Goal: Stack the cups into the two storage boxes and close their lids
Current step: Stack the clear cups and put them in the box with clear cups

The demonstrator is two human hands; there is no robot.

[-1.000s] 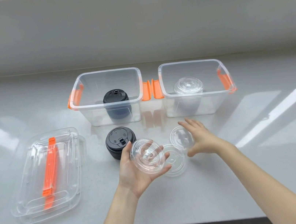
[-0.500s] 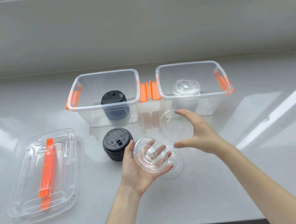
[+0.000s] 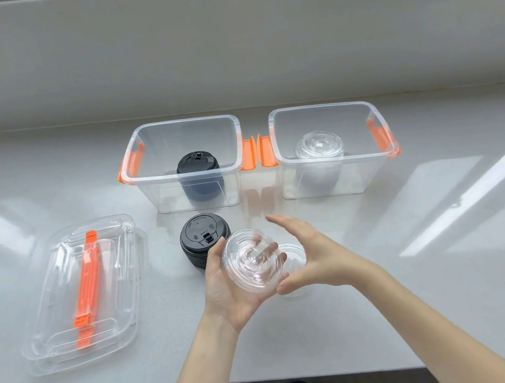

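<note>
Head view: left hand (image 3: 226, 288) grips a clear cup (image 3: 252, 265); right hand (image 3: 315, 255) open; black lid (image 3: 202, 231) lettering unreadable.

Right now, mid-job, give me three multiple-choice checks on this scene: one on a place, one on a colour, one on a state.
1. Where do the storage lids lie?
A. left of the boxes
B. on the boxes
C. behind the boxes

2. What colour are the box latches?
A. blue
B. orange
C. green

3. The left box is:
A. closed
B. empty
C. open, holding a black-lidded cup

Answers: 1 A, they sit stacked on the counter at left. 2 B, orange clips flank both boxes. 3 C, no lid on it, cup visible inside.
</note>
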